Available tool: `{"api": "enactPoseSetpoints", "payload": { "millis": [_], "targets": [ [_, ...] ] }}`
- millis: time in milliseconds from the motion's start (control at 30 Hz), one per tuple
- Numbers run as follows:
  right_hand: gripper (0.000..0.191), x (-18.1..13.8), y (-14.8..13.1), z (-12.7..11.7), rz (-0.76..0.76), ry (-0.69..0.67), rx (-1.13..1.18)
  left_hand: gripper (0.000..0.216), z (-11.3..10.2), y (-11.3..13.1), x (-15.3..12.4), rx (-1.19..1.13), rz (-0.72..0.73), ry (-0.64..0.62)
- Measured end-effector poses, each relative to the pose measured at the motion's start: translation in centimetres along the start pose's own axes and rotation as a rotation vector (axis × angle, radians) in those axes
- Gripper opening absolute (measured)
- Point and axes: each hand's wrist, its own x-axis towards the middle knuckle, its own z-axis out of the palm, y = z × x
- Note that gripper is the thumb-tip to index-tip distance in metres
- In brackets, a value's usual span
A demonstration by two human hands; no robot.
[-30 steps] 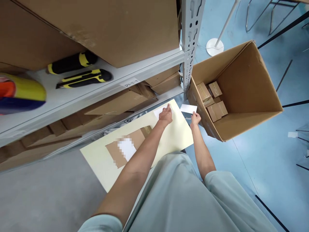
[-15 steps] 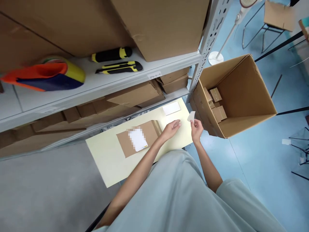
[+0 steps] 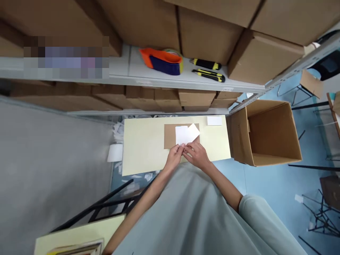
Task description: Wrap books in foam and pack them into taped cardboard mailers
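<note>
My left hand (image 3: 175, 156) and my right hand (image 3: 197, 154) meet over the near edge of a flat brown cardboard parcel (image 3: 170, 136) lying on a pale yellow board (image 3: 143, 145). A white label (image 3: 181, 134) lies on the parcel. Both hands pinch a second white paper piece (image 3: 193, 132) that sticks up tilted beside the label. A small stack of white labels (image 3: 214, 120) rests at the board's far right corner.
An open cardboard box (image 3: 265, 132) stands on the blue floor right of the board. The grey metal shelf (image 3: 127, 76) behind carries cartons, an orange and blue tape dispenser (image 3: 162, 61) and two yellow-black utility knives (image 3: 208, 69). Paper scraps (image 3: 117, 132) lie left of the board. A black frame (image 3: 111, 202) sits nearby.
Both hands came back from the board's right end to the parcel in the middle. My right hand brought its white piece over, and both hands now pinch it. The camera view swung left.
</note>
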Motion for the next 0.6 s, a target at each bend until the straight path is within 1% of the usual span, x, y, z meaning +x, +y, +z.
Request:
{"api": "enactPoseSetpoints", "payload": {
  "millis": [67, 133, 200, 233, 300, 367, 400, 433, 500, 600],
  "targets": [
    [0.024, 1.1, -1.1, -0.6, -0.016, -0.045, 0.045, 0.067, -2.2, 0.0, -0.3, 0.015, 0.007, 0.007],
    [0.026, 2.4, -1.7, -1.5, 0.019, -0.052, 0.081, 0.067, -4.3, 0.2, -0.6, 0.037, 0.009, -0.042],
    [0.031, 3.9, -1.8, -2.3, 0.079, -0.061, 0.135, 0.064, -6.1, 0.6, -0.9, 0.107, 0.03, -0.101],
    [0.03, 4.7, -1.8, -2.7, 0.111, -0.093, 0.187, 0.062, -7.0, 0.9, -1.1, 0.162, 0.052, -0.123],
    [0.028, 6.0, -1.8, -3.1, 0.198, -0.22, 0.348, 0.059, -8.6, 1.7, -1.4, 0.265, 0.112, -0.145],
    [0.041, 6.9, -2.1, -3.3, 0.343, -0.34, 0.544, 0.058, -10.0, 2.6, -1.4, 0.304, 0.163, -0.148],
    [0.048, 7.2, -2.4, -3.3, 0.425, -0.367, 0.635, 0.058, -10.5, 3.0, -1.3, 0.294, 0.176, -0.146],
    [0.053, 7.4, -2.8, -3.3, 0.504, -0.366, 0.714, 0.058, -10.9, 3.4, -1.1, 0.272, 0.182, -0.14],
    [0.058, 7.6, -3.9, -3.2, 0.615, -0.317, 0.834, 0.058, -11.4, 4.3, -0.9, 0.212, 0.176, -0.12],
    [0.062, 7.7, -5.6, -3.0, 0.697, -0.226, 0.922, 0.054, -11.7, 5.6, -1.0, 0.123, 0.162, -0.058]
  ]
}}
